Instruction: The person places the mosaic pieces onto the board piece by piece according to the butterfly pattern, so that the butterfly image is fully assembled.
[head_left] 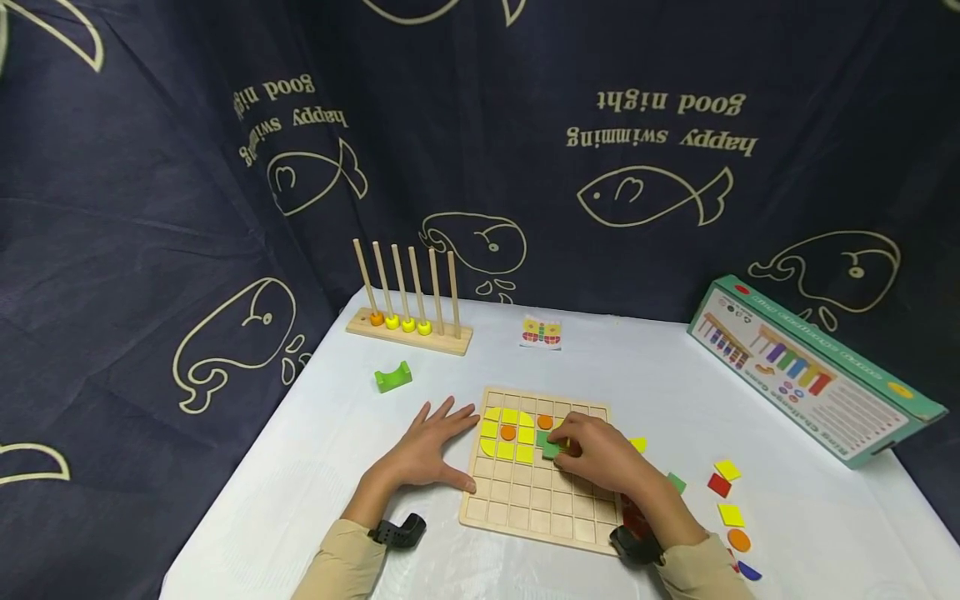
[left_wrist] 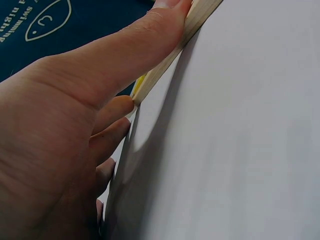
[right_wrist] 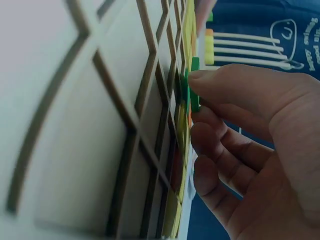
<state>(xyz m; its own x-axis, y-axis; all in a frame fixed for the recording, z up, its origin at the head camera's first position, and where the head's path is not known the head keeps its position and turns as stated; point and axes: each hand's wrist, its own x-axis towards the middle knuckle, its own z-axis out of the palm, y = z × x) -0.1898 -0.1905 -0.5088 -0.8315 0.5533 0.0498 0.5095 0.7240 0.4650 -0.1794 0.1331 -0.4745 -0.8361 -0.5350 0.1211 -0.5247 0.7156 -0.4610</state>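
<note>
A wooden grid board (head_left: 531,500) lies on the table, with yellow pieces (head_left: 504,451) and orange round pieces (head_left: 507,432) set in its upper cells. My right hand (head_left: 600,450) pinches a green square tile (right_wrist: 195,85) between thumb and fingers, close over the board's middle. Another green tile (head_left: 542,438) lies in a cell right beside it. At the board's left edge, my left hand (head_left: 423,450) rests with fingers spread; its thumb and fingertips touch the wooden rim, as the left wrist view shows.
Loose yellow, red, orange, green and blue pieces (head_left: 731,515) lie right of the board. Behind stand a peg rack (head_left: 408,333) with rings, a green curved block (head_left: 393,377) and a butterfly pattern card (head_left: 541,333). A game box (head_left: 810,367) sits at the back right.
</note>
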